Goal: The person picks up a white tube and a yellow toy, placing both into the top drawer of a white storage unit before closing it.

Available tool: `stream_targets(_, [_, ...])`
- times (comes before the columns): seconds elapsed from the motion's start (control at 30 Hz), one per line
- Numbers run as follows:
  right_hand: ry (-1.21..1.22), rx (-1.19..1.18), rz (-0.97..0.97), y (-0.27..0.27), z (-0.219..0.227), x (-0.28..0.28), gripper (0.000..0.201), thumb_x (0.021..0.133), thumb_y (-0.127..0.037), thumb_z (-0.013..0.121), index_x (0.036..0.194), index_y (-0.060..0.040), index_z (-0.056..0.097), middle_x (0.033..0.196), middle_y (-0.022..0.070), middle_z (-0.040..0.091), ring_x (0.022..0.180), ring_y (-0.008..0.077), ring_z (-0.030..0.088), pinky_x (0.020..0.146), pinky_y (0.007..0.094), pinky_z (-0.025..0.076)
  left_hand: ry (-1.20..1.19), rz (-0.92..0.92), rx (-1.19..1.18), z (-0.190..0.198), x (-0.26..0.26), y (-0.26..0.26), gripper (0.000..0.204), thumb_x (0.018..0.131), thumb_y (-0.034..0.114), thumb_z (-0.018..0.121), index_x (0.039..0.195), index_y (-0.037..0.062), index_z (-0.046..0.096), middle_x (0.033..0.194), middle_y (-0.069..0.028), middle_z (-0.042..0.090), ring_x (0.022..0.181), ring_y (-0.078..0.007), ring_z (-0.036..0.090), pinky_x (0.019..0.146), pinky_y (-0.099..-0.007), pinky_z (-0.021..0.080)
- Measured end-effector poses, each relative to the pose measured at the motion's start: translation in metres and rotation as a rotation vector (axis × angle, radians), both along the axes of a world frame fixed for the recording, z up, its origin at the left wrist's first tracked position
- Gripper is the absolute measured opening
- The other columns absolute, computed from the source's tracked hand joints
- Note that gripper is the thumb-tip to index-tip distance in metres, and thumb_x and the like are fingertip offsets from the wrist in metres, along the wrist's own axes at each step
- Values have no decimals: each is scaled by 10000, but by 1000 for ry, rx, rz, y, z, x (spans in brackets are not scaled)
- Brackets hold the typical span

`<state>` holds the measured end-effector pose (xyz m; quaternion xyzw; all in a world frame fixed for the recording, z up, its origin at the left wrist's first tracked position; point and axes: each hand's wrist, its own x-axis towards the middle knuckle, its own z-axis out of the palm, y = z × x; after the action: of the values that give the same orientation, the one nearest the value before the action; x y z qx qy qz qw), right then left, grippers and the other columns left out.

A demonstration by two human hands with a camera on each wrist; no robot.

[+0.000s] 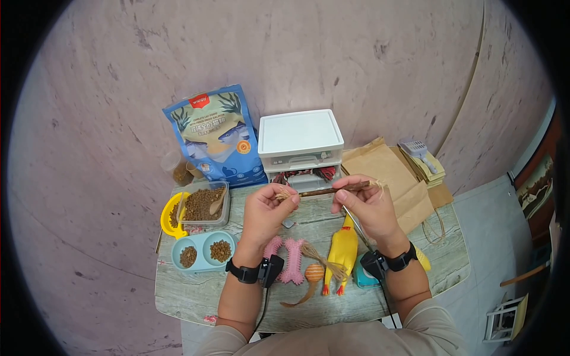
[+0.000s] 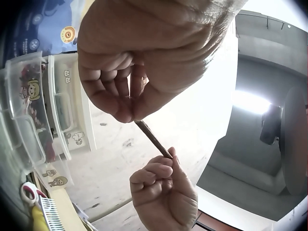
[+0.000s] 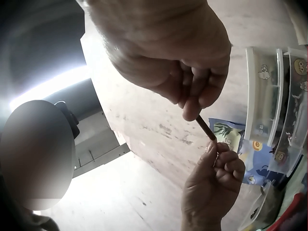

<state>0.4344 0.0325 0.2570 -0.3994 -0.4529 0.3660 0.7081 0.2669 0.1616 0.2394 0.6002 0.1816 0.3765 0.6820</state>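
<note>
A thin brown stick [image 1: 323, 191] with pale raffia-like tufts at both ends is held up level above the table. The left hand [image 1: 265, 213] pinches its left end, by one tuft, between thumb and fingers. Near the other end, the right hand [image 1: 371, 207] grips it with thumb and curled fingers, the second tuft sticking out beyond. In the left wrist view the stick [image 2: 155, 139] spans the gap between both hands. The right wrist view shows the stick [image 3: 206, 127] between the fingertips too.
Behind the hands stand a white drawer unit [image 1: 301, 133] and a blue food bag [image 1: 217, 139]. Kibble containers [image 1: 222, 219] and a blue double bowl [image 1: 196, 252] are at left. A yellow rubber chicken [image 1: 343, 252], pink toy [image 1: 293, 261] and striped ball [image 1: 314, 273] lie below; paper bag [image 1: 386, 178] at right.
</note>
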Motion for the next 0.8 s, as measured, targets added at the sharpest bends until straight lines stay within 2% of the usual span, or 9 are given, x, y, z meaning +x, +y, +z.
stream_targets(0.1, [49,-61,-62,1,1,0,148,888,-75,637,1005,11,612,819,58,628,707,109,621,656,227,517,12,17,10,2,0,-1,107,813,-12,693,909,-7,645,839,-22,641,742,-61,587,662,-196,488])
stream_targets(0.17, [39,-14,-142,3,-1,0,131,883,-90,650,967,4,612,776,52,615,664,100,601,602,220,500,28,17,37,0,0,0,109,809,-16,695,906,-8,647,838,-21,642,743,-57,585,662,-193,484])
stream_targets(0.4, [30,-5,-129,2,-5,3,157,917,-161,613,968,-13,621,707,20,586,643,77,556,579,215,451,49,0,127,-1,0,-1,104,809,-8,701,900,0,652,820,-24,653,721,-56,591,653,-186,476])
stream_targets(0.5, [9,-46,-53,-2,-1,4,196,937,-180,577,1015,-7,627,719,21,595,663,79,561,599,213,450,59,10,121,0,0,-2,87,812,-21,687,890,-7,652,823,-8,643,723,-34,565,638,-180,458])
stream_targets(0.57, [-105,-25,28,-3,1,7,186,925,-120,582,1050,12,623,755,30,614,700,91,589,639,219,478,73,30,126,0,-1,-2,84,811,-14,690,887,-6,654,815,-4,642,716,-30,561,632,-178,454])
stream_targets(0.8, [-110,-65,-38,2,0,3,171,885,-40,626,1036,40,612,807,62,635,738,128,638,705,248,537,174,102,202,-1,-1,1,73,805,23,703,863,1,664,772,15,639,677,-18,547,596,-171,439])
